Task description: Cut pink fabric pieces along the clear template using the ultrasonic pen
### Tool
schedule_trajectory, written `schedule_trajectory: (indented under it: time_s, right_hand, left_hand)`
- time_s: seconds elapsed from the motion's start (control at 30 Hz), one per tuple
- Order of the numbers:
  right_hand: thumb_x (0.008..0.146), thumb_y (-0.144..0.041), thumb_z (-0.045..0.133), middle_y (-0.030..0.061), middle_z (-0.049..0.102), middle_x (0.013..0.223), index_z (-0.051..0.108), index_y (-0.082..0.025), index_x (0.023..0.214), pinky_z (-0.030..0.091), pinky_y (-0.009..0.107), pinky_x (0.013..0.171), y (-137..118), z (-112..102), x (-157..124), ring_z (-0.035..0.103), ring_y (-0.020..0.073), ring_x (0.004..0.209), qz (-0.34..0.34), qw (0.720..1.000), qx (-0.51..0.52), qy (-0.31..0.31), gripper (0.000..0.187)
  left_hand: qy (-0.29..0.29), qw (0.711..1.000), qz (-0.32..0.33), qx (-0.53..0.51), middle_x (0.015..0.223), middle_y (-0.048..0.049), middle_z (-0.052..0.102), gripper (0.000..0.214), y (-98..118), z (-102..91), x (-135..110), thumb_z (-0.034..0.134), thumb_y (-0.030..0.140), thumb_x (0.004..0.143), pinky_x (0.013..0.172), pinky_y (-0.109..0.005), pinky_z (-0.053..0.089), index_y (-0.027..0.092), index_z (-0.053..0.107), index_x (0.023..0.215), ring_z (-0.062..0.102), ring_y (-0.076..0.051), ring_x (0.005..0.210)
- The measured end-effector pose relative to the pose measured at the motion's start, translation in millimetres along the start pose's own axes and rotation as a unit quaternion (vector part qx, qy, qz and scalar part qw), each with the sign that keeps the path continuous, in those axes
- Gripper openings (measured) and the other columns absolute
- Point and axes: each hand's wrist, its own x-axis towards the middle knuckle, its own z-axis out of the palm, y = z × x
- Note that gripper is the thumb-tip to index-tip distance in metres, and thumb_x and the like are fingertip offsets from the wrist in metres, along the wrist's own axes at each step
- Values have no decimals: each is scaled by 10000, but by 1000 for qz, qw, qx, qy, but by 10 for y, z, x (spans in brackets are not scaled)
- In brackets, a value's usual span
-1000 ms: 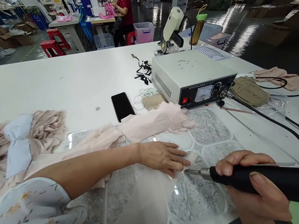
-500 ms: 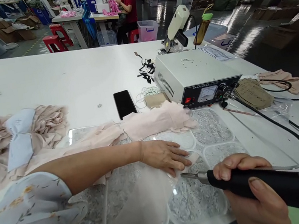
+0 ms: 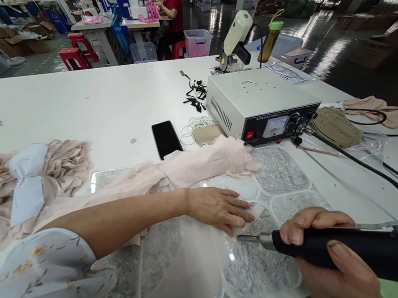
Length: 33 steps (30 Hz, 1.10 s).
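My left hand lies flat, fingers spread, pressing a pale pink fabric piece onto a scratched clear cutting plate. My right hand is closed round the black handle of a cutting tool. The tool's metal tip rests at the fabric's edge, just below my left fingertips. A black cable runs from the tool to a white control box behind the plate.
A stack of pink fabric pieces lies past my left hand, and a bigger heap sits at the left. A black phone, elastic loops, black scraps and a bottle stand around the box. A person sews in the background.
My right hand has slid the tool leftward, so its tip sits further left along the fabric edge. My left hand has stayed flat in place.
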Motion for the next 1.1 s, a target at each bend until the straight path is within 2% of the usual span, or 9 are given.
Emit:
schedule_trajectory:
  time_s: [0.2,0.33,0.43,0.5,0.63,0.73,0.87,1.0,1.1]
  right_hand:
    - [802,-261,600,-1,577,757,607,-187,837,513,290,502,36,36,15,574,110,540,-7,1000,-4,-4,82]
    - [750,-280,607,-1,563,728,611,-183,813,483,289,474,-32,9,25,547,113,519,-10,999,-3,47,116]
    - [712,-273,589,0,551,718,602,-185,789,463,286,466,-104,-65,37,527,114,514,-38,995,-2,94,117]
    - [709,-266,575,1,544,732,601,-190,795,460,291,472,-117,-107,54,525,115,515,-60,992,-3,109,118]
    - [740,-273,563,-4,552,783,594,-211,834,474,305,501,8,-113,143,540,112,520,-95,990,-10,107,117]
    - [748,-283,584,-6,584,819,593,-219,846,488,318,527,165,-76,248,554,114,526,-121,987,-9,105,118]
    - [771,-252,608,4,617,830,606,-210,863,499,335,571,231,-72,291,583,129,547,-119,989,-15,86,101]
    - [794,-249,607,17,633,789,618,-199,874,502,322,556,42,-197,108,595,137,544,-98,993,-29,57,95]
    - [793,-279,623,29,632,745,628,-190,876,502,313,515,-158,-331,-109,594,144,517,-75,996,-42,29,121]
  left_hand:
    - [-49,997,-49,-40,1286,37,629,112,25,-11,21,639,321,914,1128,-323,361,272,640,813,512,-173,1289]
    - [-116,985,-108,-67,1370,45,563,73,61,-85,22,619,301,929,1178,-338,295,271,632,863,422,-175,1367]
    - [-93,990,-103,-24,1422,-44,512,90,149,-179,-8,559,293,961,1142,-369,347,229,622,960,439,-220,1351]
    - [-56,990,-121,33,1353,-132,551,148,277,-216,-32,505,287,983,1020,-373,453,182,603,1017,555,-247,1199]
    - [-5,968,-227,108,922,-100,637,227,670,-112,-62,395,290,1021,717,-294,514,148,570,1015,598,-181,779]
    - [-1,953,-273,129,985,-115,631,351,909,85,-75,490,448,977,738,-325,520,138,554,1130,610,-212,837]
    - [-10,960,-216,177,1236,-162,607,426,949,194,-101,544,427,953,946,-424,485,116,547,1243,555,-315,1174]
    - [-61,979,-114,156,1297,-114,608,267,844,8,-152,454,220,1000,1047,-371,441,158,603,1213,547,-244,1238]
    - [-53,975,-162,140,1351,-113,572,303,829,-81,-201,468,282,1001,1087,-440,405,188,574,1269,511,-275,1284]
